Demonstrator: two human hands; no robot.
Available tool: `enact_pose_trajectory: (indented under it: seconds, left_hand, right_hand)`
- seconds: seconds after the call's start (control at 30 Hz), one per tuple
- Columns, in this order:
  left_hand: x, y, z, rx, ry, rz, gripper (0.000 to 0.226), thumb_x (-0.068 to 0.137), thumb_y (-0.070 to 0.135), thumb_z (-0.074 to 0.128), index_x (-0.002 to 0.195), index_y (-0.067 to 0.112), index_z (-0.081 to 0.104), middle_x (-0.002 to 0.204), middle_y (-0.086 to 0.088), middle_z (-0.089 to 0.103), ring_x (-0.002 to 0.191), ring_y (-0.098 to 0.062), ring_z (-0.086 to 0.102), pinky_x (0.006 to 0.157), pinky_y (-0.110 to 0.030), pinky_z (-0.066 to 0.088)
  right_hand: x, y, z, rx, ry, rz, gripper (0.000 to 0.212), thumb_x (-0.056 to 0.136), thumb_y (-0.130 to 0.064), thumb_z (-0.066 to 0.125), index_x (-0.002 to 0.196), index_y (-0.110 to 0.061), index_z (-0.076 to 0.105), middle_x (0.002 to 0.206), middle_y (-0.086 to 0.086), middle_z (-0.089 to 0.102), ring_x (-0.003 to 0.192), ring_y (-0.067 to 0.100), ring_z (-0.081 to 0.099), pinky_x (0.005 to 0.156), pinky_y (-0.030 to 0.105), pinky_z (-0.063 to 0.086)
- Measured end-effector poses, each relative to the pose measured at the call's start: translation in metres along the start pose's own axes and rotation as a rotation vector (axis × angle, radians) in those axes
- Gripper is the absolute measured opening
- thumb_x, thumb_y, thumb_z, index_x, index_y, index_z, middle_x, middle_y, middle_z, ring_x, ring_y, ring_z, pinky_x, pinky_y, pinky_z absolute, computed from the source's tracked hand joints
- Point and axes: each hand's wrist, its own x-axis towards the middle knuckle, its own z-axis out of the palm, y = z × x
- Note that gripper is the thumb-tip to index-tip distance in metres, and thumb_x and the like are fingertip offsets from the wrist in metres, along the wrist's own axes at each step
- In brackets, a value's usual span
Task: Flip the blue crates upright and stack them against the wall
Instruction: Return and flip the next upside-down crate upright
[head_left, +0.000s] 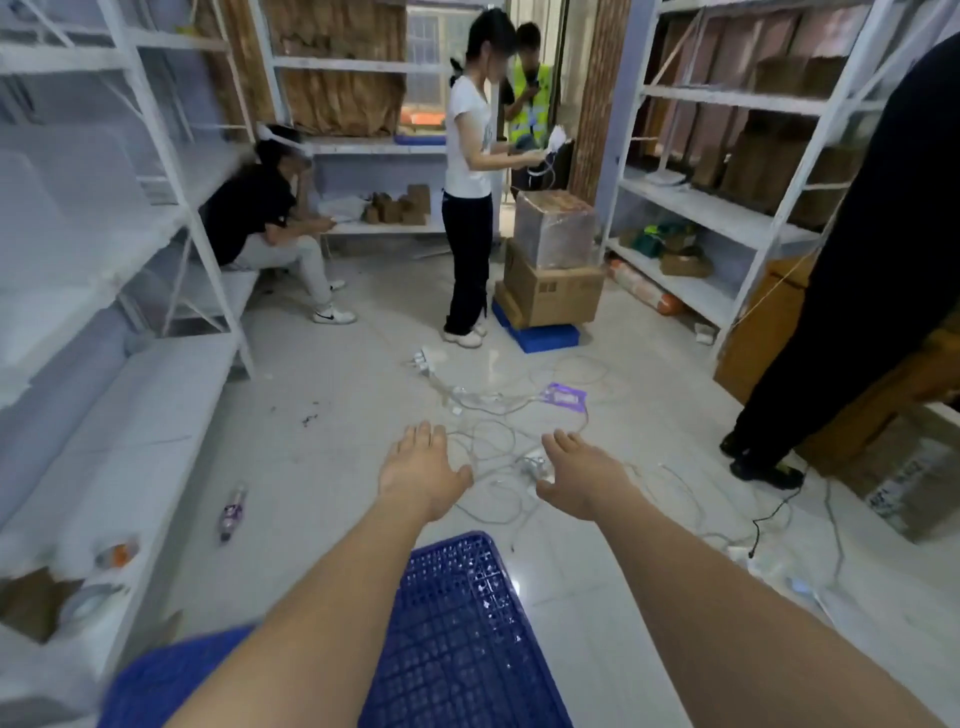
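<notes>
Storeroom or small warehouse; white metal shelving (171, 171) along left, back and right of frame; taped cardboard boxes (551, 270) stacked centre-right on blue pallet (545, 336); tiled floor (322, 395) strewn with loose cables (498, 415).

Two bare hands are showing at the lower middle of the frame, the left hand (423, 470) and the right hand (584, 480), both empty with fingers spread. One blue crate (457, 634) is lying at the bottom centre, and a second blue crate (545, 335) is sitting under two stacked cardboard boxes (553, 291) at upper middle. One bottle (232, 512) is lying at lower left.
</notes>
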Motion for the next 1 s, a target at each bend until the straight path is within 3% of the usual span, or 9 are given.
enact_pose_trajectory:
  seconds: [0.27, 0.6, 0.67, 0.83, 0.93, 1.0]
  left_hand:
    - [0.011, 0.029, 0.187, -0.035, -0.342, -0.135, 0.077, 0.097, 0.053, 0.026, 0.154, 0.010, -0.003, 0.163, -0.007, -0.007, 0.151, -0.023, -0.006, 0.122, -0.037, 0.005]
    - [-0.002, -0.002, 0.399, -0.195, -0.646, -0.324, 0.080, 0.097, 0.055, 0.027, 0.154, 0.010, -0.005, 0.163, -0.007, -0.008, 0.151, -0.024, -0.007, 0.123, -0.038, 0.008]
    - [-0.003, -0.012, 0.438, -0.251, -0.694, -0.362, 0.079, 0.097, 0.054, 0.028, 0.154, 0.010, -0.005, 0.163, -0.007, -0.009, 0.151, -0.024, -0.007, 0.123, -0.038, 0.007]
    - [-0.001, -0.039, 0.532, -0.267, -0.731, -0.432, 0.078, 0.096, 0.055, 0.028, 0.155, 0.013, -0.002, 0.163, -0.004, -0.007, 0.151, -0.021, -0.006, 0.123, -0.037, 0.008]
    - [-0.005, -0.055, 0.575, -0.258, -0.737, -0.448, 0.078, 0.096, 0.054, 0.032, 0.155, 0.015, 0.000, 0.163, -0.004, -0.008, 0.151, -0.022, -0.004, 0.122, -0.036, 0.010]
    - [-0.009, -0.068, 0.595, -0.253, -0.680, -0.492, 0.078, 0.096, 0.051, 0.035, 0.155, 0.013, -0.002, 0.163, -0.003, -0.010, 0.151, -0.021, -0.005, 0.123, -0.035, 0.011]
  right_hand:
    - [0.047, 0.064, 0.158, 0.103, -0.332, -0.012, 0.071, 0.097, -0.038, 0.035, 0.153, -0.013, 0.001, 0.163, 0.004, 0.000, 0.150, 0.019, 0.002, 0.120, 0.036, 0.013]
    - [0.057, 0.076, 0.384, 0.281, -0.653, 0.100, 0.070, 0.098, -0.040, 0.033, 0.153, -0.014, -0.002, 0.163, 0.001, -0.001, 0.150, 0.017, 0.002, 0.120, 0.035, 0.015]
    - [0.061, 0.077, 0.424, 0.339, -0.685, 0.143, 0.071, 0.098, -0.041, 0.035, 0.153, -0.015, -0.001, 0.163, 0.000, 0.002, 0.150, 0.017, 0.005, 0.119, 0.035, 0.018]
    - [0.076, 0.087, 0.511, 0.484, -0.697, 0.277, 0.071, 0.086, -0.046, 0.044, 0.150, -0.027, 0.022, 0.153, -0.003, 0.029, 0.138, 0.018, 0.034, 0.108, 0.043, 0.039]
    - [0.089, 0.090, 0.547, 0.552, -0.682, 0.378, 0.075, 0.084, -0.047, 0.046, 0.150, -0.022, 0.022, 0.156, -0.001, 0.028, 0.139, 0.022, 0.035, 0.109, 0.044, 0.037]
    - [0.101, 0.091, 0.563, 0.593, -0.649, 0.438, 0.069, 0.093, -0.036, 0.048, 0.151, -0.013, 0.018, 0.155, 0.005, 0.029, 0.137, 0.027, 0.037, 0.106, 0.038, 0.036]
